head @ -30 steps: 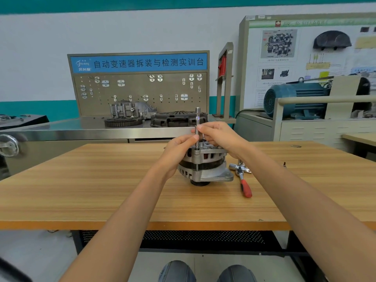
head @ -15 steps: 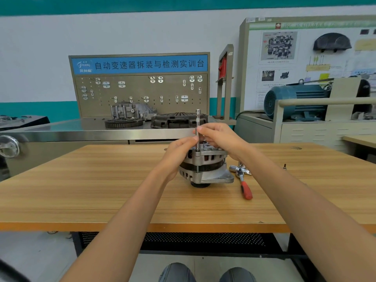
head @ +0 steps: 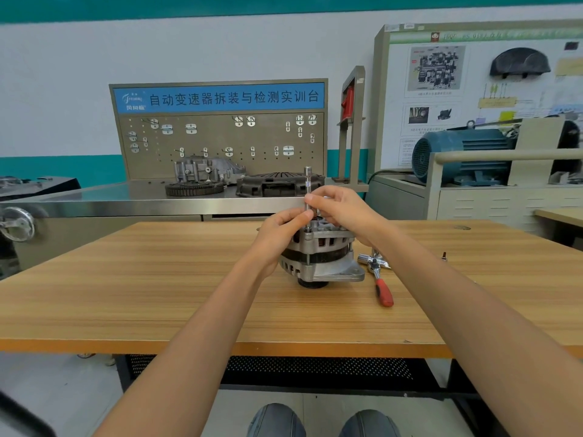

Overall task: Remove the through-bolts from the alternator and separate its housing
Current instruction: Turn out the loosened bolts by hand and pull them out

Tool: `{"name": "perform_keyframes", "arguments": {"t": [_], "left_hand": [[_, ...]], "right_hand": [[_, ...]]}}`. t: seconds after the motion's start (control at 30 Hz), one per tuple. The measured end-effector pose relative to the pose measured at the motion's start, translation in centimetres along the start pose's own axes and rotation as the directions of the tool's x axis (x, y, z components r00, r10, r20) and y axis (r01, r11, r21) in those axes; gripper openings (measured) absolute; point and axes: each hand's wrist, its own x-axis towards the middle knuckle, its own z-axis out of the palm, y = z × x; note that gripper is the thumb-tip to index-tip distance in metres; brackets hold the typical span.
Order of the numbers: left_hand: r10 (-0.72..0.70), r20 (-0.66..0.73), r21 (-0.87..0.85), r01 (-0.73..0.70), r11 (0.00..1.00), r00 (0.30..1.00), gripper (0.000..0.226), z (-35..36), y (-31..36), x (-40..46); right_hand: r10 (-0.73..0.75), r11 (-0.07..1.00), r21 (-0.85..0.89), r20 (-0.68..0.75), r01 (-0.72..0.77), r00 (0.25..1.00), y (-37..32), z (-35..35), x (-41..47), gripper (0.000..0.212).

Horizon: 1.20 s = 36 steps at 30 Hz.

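A grey alternator [head: 321, 258] stands upright on the wooden table [head: 157, 285], pulley end down. A thin steel socket extension [head: 308, 184] rises straight up from a through-bolt at the housing's top edge. My left hand [head: 280, 234] pinches the lower part of this shaft just above the housing. My right hand [head: 340, 209] pinches the shaft a little higher, its fingers curled over the alternator's top. The bolt head itself is hidden under the tool.
A red-handled ratchet [head: 381, 285] and a loose socket [head: 367, 258] lie just right of the alternator. A small bolt [head: 444, 256] stands farther right. Behind the table are a steel bench [head: 94, 200] with gearbox parts, a pegboard, and a blue motor [head: 463, 156].
Both hands stay on the shaft; the fingers have shifted slightly around it. The alternator has not moved.
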Motion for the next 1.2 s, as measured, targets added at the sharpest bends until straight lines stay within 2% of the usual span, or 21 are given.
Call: {"name": "perform_keyframes", "arguments": {"t": [0.13,0.27,0.37,0.5,0.63,0.83,0.9,1.03,1.2], "left_hand": [[-0.017,0.056,0.028,0.016,0.999,0.998,0.029,-0.5,0.1,0.1],[-0.031,0.085,0.045,0.028,0.999,0.996,0.024,-0.5,0.4,0.1],[-0.033,-0.022,0.042,0.034,0.999,0.999,0.01,-0.1,0.4,0.2],[-0.02,-0.081,0.042,0.024,0.999,0.996,0.018,0.4,0.4,0.4],[-0.012,-0.008,0.029,0.012,1.0,1.0,0.011,-0.3,0.3,0.4],[-0.046,0.084,0.059,0.041,0.997,0.995,0.031,-0.8,0.2,0.5],[-0.041,0.063,0.067,0.037,0.997,0.997,0.03,-0.6,0.2,0.4],[-0.047,-0.093,0.026,0.05,0.998,0.995,0.011,0.3,0.4,0.4],[-0.092,-0.076,0.062,0.097,0.993,0.993,0.014,0.5,1.2,0.7]], "right_hand": [[-0.006,0.999,0.033,0.033,0.005,0.999,-0.2,-0.1,-0.2,0.02],[0.018,0.999,0.043,0.051,-0.02,0.999,-0.3,-0.1,-0.3,0.024],[0.029,0.999,0.033,0.051,-0.031,0.998,-0.4,0.2,-0.2,0.024],[0.026,0.999,0.02,-0.043,-0.025,0.999,0.0,0.6,0.3,0.02],[0.009,1.0,0.003,-0.043,-0.009,0.999,0.1,0.4,0.4,0.018],[0.002,0.999,0.033,0.016,-0.003,1.0,0.1,0.2,0.2,0.022],[0.014,0.999,0.045,0.029,-0.016,0.999,-0.1,0.3,0.1,0.025],[0.02,0.999,0.05,-0.004,-0.02,1.0,0.1,0.6,0.3,0.031],[0.003,1.0,0.006,-0.073,-0.003,0.997,0.5,0.6,0.5,0.025]]}}
